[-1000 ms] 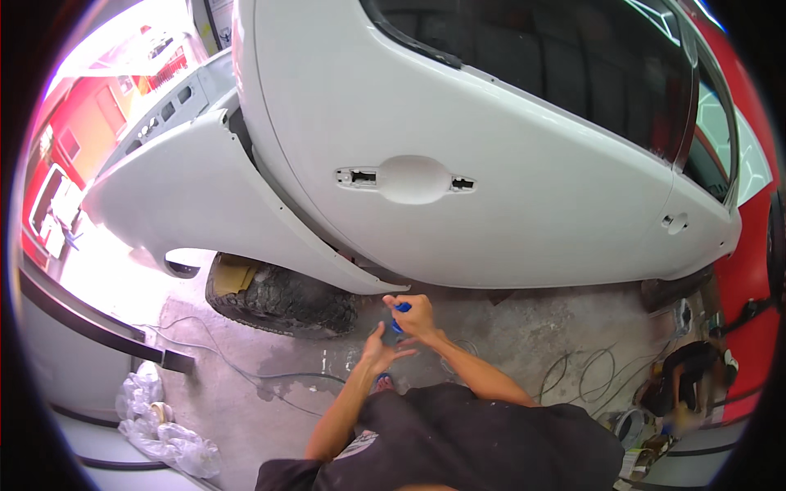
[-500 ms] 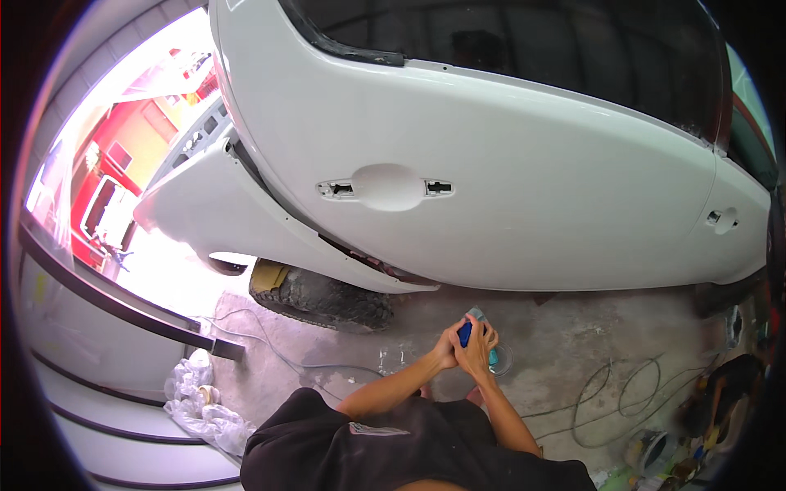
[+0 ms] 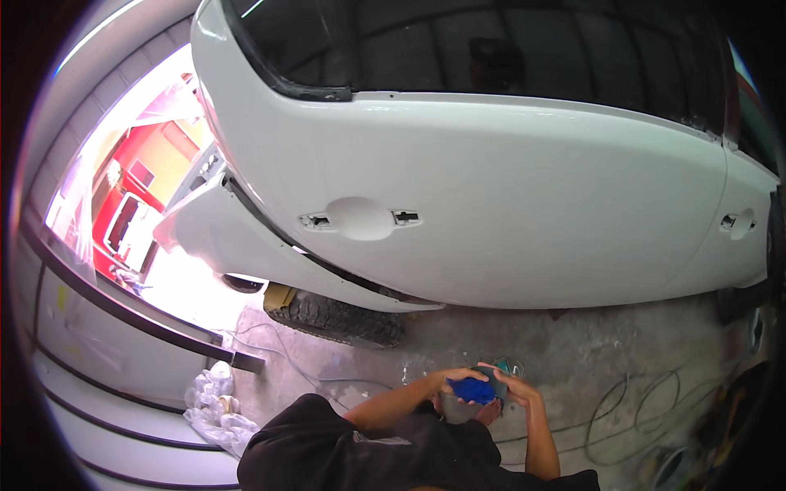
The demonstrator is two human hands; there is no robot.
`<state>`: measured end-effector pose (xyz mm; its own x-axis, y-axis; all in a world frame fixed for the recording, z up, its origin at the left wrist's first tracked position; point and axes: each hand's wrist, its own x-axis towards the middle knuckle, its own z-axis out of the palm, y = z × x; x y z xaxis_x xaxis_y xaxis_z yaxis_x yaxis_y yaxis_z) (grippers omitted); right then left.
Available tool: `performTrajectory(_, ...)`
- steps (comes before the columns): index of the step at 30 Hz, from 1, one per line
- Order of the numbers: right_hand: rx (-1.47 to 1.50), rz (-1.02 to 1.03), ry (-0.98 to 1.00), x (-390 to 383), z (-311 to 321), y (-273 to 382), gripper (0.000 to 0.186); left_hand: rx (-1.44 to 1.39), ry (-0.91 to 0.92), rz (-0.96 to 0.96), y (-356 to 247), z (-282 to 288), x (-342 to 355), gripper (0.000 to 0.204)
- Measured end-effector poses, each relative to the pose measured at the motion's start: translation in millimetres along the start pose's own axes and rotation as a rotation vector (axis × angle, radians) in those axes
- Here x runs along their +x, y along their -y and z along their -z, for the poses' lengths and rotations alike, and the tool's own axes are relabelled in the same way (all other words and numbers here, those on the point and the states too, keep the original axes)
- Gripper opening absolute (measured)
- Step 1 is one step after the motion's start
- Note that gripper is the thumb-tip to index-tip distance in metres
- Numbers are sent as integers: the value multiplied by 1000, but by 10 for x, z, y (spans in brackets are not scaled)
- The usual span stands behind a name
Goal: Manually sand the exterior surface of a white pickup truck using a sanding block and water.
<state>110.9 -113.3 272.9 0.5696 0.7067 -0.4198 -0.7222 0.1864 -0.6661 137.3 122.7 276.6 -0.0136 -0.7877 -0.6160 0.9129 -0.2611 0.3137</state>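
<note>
- We are in a car workshop, on a rough grey concrete floor (image 3: 565, 352), facing a big smooth white metal car door (image 3: 508, 196).
- Low by the white front part of the car, we see a round black rubber tyre (image 3: 336, 322).
- Our left hand (image 3: 455, 378) has its grip closed on a bright blue, soft-looking lump (image 3: 472, 391), with the thumb on the top side and fingers below.
- The blue lump is in front of our body, out in the air, and its long way runs from left to right, dipping a little at the right end.
- A thin dark grey flat piece (image 3: 494, 377) sits just to the right of the lump, between our two hands.
- Our right hand (image 3: 516, 388) is nearer to that grey piece, fingers pointing left across its edge. We can't tell if its grip is tight.
- Our left hand is nearer to the blue lump.
</note>
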Motion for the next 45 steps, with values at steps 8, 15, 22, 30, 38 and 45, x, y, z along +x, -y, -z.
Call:
performTrajectory(8, 600, -112, -353, -336, -233, 412, 55, -59, -45, 15, -243, 287, 105, 63)
performTrajectory(15, 327, 267, -509, 199, 294, -1961, 60, 38, -469, 85, -155, 877, 402, 49)
performTrajectory(22, 59, 475, -1580, 1785, -38, -3451, 37, 767, -456, 78, 562, 2218, 2471, 54)
performTrajectory(30, 234, 142, -1340, 1742, -313, -3486, 44, 1636, -692, -91, 1131, 3784, 4426, 69)
performTrajectory(38, 573, 223, -1131, 956, 73, -2840, 47, 2099, -469, 120, 1568, 4066, 4981, 62)
performTrajectory(45, 814, 236, -1277, 1405, 193, -3142, 45, 748, -917, 32, 1434, 3795, 4326, 66)
